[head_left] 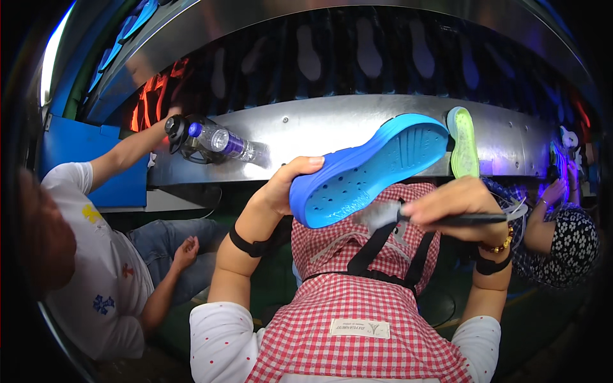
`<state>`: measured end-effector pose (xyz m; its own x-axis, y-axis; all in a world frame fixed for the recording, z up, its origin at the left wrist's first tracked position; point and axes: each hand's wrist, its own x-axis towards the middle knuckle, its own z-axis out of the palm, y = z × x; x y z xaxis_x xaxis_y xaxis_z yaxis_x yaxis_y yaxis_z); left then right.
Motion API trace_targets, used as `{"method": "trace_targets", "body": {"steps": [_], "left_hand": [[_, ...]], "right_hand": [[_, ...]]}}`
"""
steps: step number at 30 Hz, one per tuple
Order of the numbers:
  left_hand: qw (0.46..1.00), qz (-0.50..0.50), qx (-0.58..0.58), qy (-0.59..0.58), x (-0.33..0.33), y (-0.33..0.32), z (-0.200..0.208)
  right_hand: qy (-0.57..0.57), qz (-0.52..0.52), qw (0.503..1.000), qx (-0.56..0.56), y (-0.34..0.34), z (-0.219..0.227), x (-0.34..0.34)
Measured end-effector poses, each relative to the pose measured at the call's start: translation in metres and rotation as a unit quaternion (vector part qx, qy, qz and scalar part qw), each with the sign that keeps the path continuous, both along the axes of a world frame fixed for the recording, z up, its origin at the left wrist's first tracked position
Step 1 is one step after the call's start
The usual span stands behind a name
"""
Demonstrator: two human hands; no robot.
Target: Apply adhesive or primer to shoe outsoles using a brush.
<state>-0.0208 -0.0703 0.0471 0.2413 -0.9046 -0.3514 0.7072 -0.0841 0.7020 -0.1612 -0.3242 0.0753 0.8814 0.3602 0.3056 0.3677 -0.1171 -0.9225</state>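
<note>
My left hand [286, 180] grips the heel end of a blue shoe sole [383, 169], thumb on its darker blue side wall. The sole is tilted, its light blue hollow inner face toward me, with small holes at the heel and ribs near the toe. A wet-looking shine lies on the heel area. In my right hand [456, 201] is a brush [469, 219] with a dark handle; its pale bristles are at the sole's lower edge, and whether they touch it I cannot tell. A yellow-green sole [464, 143] lies on the metal ledge beyond my right hand.
A metal ledge [306, 131] runs in front of me, beside a dark conveyor [332, 64] carrying several sole-shaped pieces. A clear bottle [233, 145] and a dark-lidded bottle [175, 131] lie on the ledge at left. A person [96, 255] sits at left, another [565, 246] at right.
</note>
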Motion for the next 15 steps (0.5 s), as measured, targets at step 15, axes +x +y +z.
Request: {"method": "trace_targets", "body": {"steps": [15], "left_hand": [[0.983,0.177,-0.03,-0.028,0.006,0.028,0.007]], "right_hand": [[-0.009,-0.097,0.995,-0.023,0.01,-0.019,-0.001]]}}
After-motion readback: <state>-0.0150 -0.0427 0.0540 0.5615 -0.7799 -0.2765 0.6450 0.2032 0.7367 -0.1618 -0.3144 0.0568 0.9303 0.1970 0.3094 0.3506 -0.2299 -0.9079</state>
